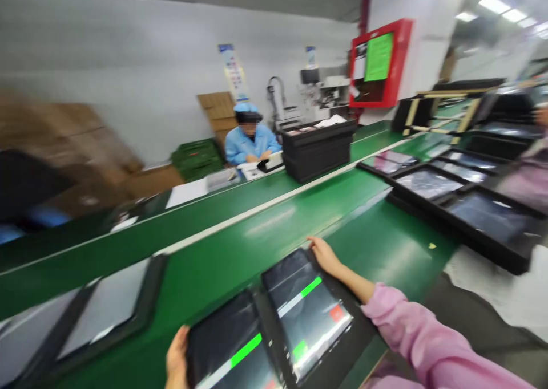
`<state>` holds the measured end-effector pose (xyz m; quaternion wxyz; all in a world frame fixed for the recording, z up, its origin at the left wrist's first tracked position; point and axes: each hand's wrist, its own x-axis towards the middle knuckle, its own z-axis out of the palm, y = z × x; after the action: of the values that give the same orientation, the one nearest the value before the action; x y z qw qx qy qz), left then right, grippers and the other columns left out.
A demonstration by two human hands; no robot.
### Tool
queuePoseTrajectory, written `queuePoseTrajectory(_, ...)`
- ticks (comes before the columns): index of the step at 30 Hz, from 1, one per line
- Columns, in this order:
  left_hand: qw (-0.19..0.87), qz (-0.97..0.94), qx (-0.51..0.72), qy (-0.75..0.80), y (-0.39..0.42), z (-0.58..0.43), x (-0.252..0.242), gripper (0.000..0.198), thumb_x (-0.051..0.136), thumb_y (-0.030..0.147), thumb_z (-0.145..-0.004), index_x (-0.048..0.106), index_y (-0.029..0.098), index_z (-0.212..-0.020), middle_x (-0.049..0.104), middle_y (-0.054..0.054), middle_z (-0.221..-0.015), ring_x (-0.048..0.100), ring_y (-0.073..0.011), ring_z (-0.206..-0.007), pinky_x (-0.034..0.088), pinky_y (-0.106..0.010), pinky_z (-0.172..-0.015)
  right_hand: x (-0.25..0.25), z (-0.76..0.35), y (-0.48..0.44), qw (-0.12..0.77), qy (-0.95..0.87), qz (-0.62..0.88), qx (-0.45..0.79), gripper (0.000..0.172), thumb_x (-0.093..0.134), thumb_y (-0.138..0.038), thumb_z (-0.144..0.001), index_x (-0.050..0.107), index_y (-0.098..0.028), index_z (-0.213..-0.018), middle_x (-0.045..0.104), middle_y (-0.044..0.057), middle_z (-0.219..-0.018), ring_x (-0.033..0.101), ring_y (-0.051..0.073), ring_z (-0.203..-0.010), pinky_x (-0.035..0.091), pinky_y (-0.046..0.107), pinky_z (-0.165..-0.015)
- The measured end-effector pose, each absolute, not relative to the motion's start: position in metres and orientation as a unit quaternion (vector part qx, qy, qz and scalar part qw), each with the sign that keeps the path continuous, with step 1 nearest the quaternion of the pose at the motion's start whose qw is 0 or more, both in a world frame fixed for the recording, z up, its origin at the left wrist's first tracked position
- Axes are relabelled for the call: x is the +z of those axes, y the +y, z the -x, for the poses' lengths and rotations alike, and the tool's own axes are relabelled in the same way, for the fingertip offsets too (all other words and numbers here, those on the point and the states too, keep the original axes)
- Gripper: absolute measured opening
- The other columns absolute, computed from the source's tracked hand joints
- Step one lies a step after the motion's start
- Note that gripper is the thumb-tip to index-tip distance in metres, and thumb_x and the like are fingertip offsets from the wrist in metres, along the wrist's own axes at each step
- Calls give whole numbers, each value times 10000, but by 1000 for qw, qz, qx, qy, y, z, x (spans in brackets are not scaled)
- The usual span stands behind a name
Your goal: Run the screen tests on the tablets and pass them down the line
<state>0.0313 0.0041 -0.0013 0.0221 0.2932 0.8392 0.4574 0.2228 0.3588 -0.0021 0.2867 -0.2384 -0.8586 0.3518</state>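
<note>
A black foam-like tray [342,295] lies before me, tilted in the picture, with two flat display panels side by side in it. The left panel [225,326] and the right panel [306,309] have dark glossy faces with green, white and red patches. My left hand [176,357] is closed round the tray's left edge, its lower part cut off by the frame. At the far right corner, my right hand [325,258] grips the tray's edge, with fingers bent over the far side. A pink sleeve covers my right arm.
Another tray of panels [145,303] sits at left on the green belt [222,243]. A larger black tray [483,246] with several panels lies at right, near a blurred pink sleeve. Across the belt are a black bin [319,152] and a co-worker in blue [252,141].
</note>
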Motion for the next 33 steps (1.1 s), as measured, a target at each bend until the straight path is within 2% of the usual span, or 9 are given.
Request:
queuePoseTrajectory(5, 90, -223, 550, 799, -60, -44, -36, 894, 562, 757, -802, 348, 233, -1495, 329, -128, -1597, 334, -343, -1464, 299, -471, -1210, 10, -253, 333, 299, -863, 138, 382, 353, 375, -287, -989, 628, -241, -1230, 604, 112, -1112, 537, 272, -1100, 428, 496, -1027)
queuePoseTrajectory(9, 162, -234, 596, 751, -96, -70, -54, 1207, 681, 802, -625, 189, 218, -1560, 176, -165, -1653, 165, -396, -1518, 160, -496, -1247, 30, -292, 286, 204, -940, -22, 271, 312, 451, -408, -1013, 676, -337, -1217, 538, 117, -1301, 477, 308, -1212, 432, 523, -1015)
queuePoseTrajectory(11, 187, -260, 567, 759, -110, -86, -49, 1166, 645, 772, -697, 114, 230, -1583, 121, -158, -1668, 115, -379, -1531, 112, -498, -1251, 36, -305, 263, 141, -959, -98, 227, 332, 506, -495, -988, 650, -395, -1271, 483, 108, -1402, 444, 338, -1249, 400, 575, -1026)
queuePoseTrajectory(14, 237, -303, 454, 804, -122, -102, -24, 937, 530, 616, -892, 23, 269, -1599, 2, -116, -1689, 30, -313, -1550, 29, -502, -1246, 38, -311, 247, 87, -965, -160, 190, 435, 553, -625, -931, 617, -427, -1313, 425, 106, -1480, 407, 373, -1290, 320, 652, -1055)
queuePoseTrajectory(18, 231, -338, 338, 847, -109, -97, 21, 813, 442, 549, -965, -4, 309, -1601, -127, -80, -1684, -54, -318, -1546, 71, -566, -1226, 26, -294, 269, 123, -959, -125, 221, 463, 498, -682, -933, 648, -404, -1272, 408, 92, -1495, 379, 357, -1326, 217, 654, -1115)
queuePoseTrajectory(21, 193, -394, 243, 865, -68, -80, 53, 641, 392, 549, -990, 218, 354, -1576, -25, -62, -1694, -22, -348, -1543, 12, -641, -1194, 9, -269, 304, 221, -918, 76, 319, 401, 417, -544, -996, 667, -318, -1214, 515, 111, -1357, 430, 314, -1280, 313, 572, -1096)
queuePoseTrajectory(24, 176, -458, 138, 860, -7, -66, 76, 523, 412, 537, -994, 426, 362, -1486, 86, -88, -1685, 52, -356, -1541, -62, -690, -1156, -12, -248, 332, 272, -849, 222, 396, 357, 421, -442, -958, 667, -260, -1142, 596, 103, -1158, 518, 290, -1150, 392, 533, -1051)
queuePoseTrajectory(29, 150, -510, 44, 846, 70, -59, 92, 472, 515, 519, -965, 558, 282, -1371, 322, -187, -1603, 226, -367, -1507, -52, -739, -1132, -35, -243, 348, 280, -826, 247, 422, 373, 449, -413, -895, 690, -246, -1125, 591, 100, -1133, 555, 275, -1108, 478, 484, -977)
queuePoseTrajectory(33, 136, -525, 46, 839, 81, -60, 93, 379, 453, 506, -995, 638, 254, -1210, 555, -176, -1446, 372, -328, -1454, -48, -731, -1147, -44, -244, 349, 262, -817, 253, 447, 362, 527, -442, -861, 720, -281, -1121, 594, 93, -1129, 562, 284, -1127, 458, 499, -1019)
